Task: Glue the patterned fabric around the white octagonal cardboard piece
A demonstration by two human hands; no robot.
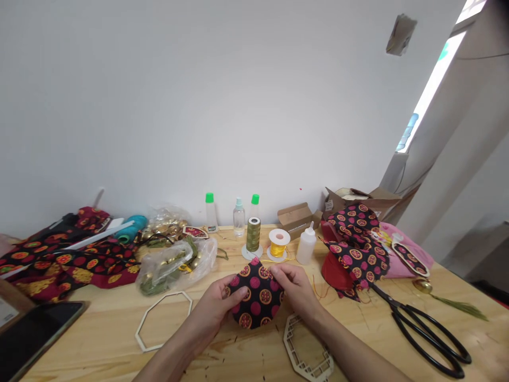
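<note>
Holding a fan-shaped fabric piece between both hands, the person works at the middle of the desk, toward its near edge. The fabric is black, printed with pink dots and orange-ringed medallions.

The left hand grips the left edge of the piece, with the left thumb laid across its top face. The right hand lies at the upper right edge, its fingers pressed together and curved over the cloth. The piece therefore sits between the two hands, and the hands nearly meet along its upper edge. Whether its lower edge touches the desk cannot be determined.

An octagonal wooden frame lies on the desk left of the left hand. A lattice-cut wooden frame lies below the right wrist. Toward the far edge stand a spool of olive thread and a spool of yellow cord. Black-handled scissors lie near the right edge.
</note>
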